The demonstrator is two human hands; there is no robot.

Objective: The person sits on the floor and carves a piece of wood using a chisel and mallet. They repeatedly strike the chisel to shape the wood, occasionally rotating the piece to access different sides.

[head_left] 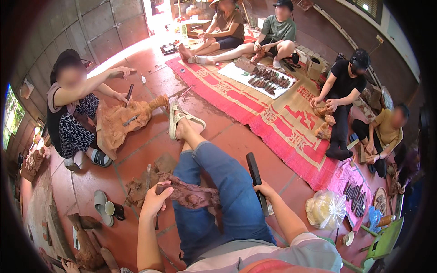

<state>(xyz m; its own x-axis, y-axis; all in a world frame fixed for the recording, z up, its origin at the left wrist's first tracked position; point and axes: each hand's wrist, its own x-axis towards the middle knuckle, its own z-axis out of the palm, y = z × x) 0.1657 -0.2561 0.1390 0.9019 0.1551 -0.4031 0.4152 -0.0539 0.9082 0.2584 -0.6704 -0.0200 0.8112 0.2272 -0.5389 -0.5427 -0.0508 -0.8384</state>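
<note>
Across my lap, on blue denim, lies a reddish-brown wood carving (195,195) with a rough, knobbly surface. My left hand (157,199) is closed at its left end, around the brown handle of a chisel (162,187); a thin dark shaft shows below the fist. In my right hand (265,190) is a dark, squared wooden mallet (256,182), held upright beside my right thigh, apart from the carving. Another slim metal tool (149,174) stands out against rough wood pieces (138,191) just beyond my left hand.
A person at left works a large carving (129,122). Others sit around a red-and-tan mat (268,125) bearing a white board (234,73) of tools. Slippers (103,207) and a dark cup (115,210) stand left; a plastic bag (325,210) and green chair (384,241) right.
</note>
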